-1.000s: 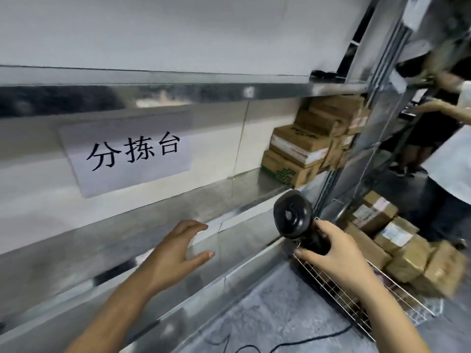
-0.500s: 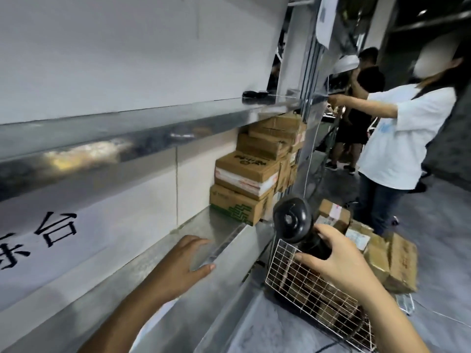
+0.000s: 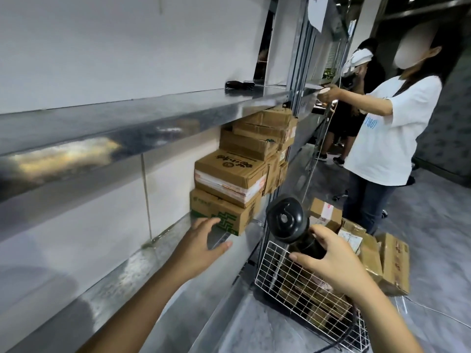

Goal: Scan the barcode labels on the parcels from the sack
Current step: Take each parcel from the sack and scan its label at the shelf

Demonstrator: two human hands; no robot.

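Stacked cardboard parcels [image 3: 230,174] at the far end of the steel shelf [image 3: 142,266], hard against the upright post and filling the gap up to the shelf above; more parcels [image 3: 382,253] heaped on the floor beyond a white wire basket [image 3: 293,276]. Likely light to middling in weight, stiff at the taped edges, faces dry and not slippery, so best taken by two opposite edges rather than by a flap. Bottom carton [image 3: 221,212] plain brown with a green printed pattern at its near corner; the one above wrapped in pale tape with a red stripe; labels on the shelf stack not legible, perhaps turned away. Left hand [image 3: 201,248] open, fingers spread and straight, reaching to the green-printed corner, fingertips at or just short of it, holding nothing. Right hand [image 3: 328,258] curled round the handle of a black barcode scanner [image 3: 285,217], head raised above the basket, cable trailing down to the floor.
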